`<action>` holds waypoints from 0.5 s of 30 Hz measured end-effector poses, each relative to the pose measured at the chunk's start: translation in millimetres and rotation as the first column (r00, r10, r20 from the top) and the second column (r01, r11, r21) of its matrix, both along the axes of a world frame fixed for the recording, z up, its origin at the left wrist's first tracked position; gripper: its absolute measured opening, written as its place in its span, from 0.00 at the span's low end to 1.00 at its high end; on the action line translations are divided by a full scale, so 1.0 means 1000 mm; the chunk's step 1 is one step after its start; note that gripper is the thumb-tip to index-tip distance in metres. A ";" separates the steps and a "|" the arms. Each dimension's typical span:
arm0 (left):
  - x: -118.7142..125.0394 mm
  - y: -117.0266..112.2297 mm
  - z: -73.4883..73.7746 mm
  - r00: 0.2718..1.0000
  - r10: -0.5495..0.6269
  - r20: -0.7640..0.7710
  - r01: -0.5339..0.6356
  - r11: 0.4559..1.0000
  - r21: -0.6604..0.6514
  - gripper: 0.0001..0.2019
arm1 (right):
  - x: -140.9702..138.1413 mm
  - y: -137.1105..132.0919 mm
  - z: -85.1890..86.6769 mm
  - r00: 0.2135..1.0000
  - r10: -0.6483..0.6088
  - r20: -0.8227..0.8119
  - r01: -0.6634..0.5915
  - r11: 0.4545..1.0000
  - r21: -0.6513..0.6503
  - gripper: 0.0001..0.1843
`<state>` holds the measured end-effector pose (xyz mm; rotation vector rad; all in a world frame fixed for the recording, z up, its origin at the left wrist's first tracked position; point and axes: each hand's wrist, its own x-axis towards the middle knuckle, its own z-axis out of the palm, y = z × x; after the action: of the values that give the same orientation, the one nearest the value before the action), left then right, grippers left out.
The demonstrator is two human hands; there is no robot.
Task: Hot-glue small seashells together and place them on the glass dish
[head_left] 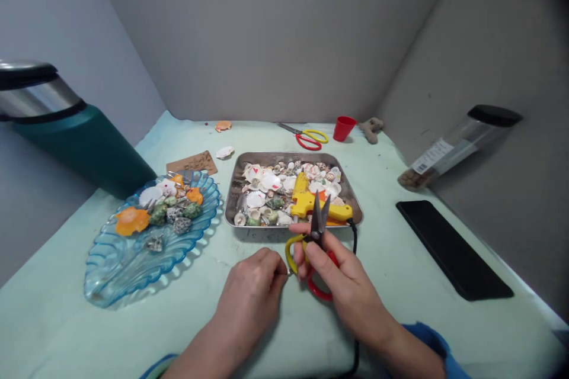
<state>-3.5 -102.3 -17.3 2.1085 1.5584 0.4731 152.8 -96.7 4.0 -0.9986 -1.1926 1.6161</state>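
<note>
My right hand [340, 275] holds a pair of scissors [318, 219] with one yellow and one red handle, its dark blades slightly apart and pointing up and away. My left hand [255, 284] is closed in a pinch just left of the yellow handle. A tiny pale bit shows at its fingertips, too small to name. Right behind both hands stands a metal tray [233, 189] filled with seashells [269, 180]. Across the shells lies a yellow glue gun [304, 201], its black cord [354, 237] running over the tray's front right corner and behind my right hand.
Left is a blue leaf-shaped glass dish [120, 275] with shells and stones, beside a teal bottle [84, 148]. Other scissors [306, 137], a red cup [344, 128] and a brown card [192, 163] lie farther back. Right are a black slab [453, 249] and a clear jar [462, 145].
</note>
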 end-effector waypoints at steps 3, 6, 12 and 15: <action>0.000 0.000 0.000 1.000 0.008 0.014 -0.008 1.000 -0.001 0.08 | -0.001 -0.001 0.002 0.999 -0.042 0.009 0.041 0.998 0.045 0.17; 0.000 0.000 0.000 1.000 0.022 0.018 -0.022 1.000 -0.010 0.08 | -0.004 -0.003 -0.001 0.999 -0.030 0.039 0.028 0.999 0.040 0.18; 0.000 0.002 0.002 1.000 0.026 0.014 -0.026 1.000 0.000 0.08 | -0.006 -0.010 -0.006 0.995 -0.092 0.048 0.088 0.993 0.082 0.18; 0.000 0.003 0.002 1.000 0.015 0.009 -0.015 1.000 0.014 0.09 | -0.007 -0.012 -0.008 0.994 -0.076 0.084 0.066 0.991 0.118 0.17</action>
<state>-3.2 -99.6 -15.7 2.1042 1.5711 0.4994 145.6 -109.0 -3.9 -1.0358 -1.2803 1.4441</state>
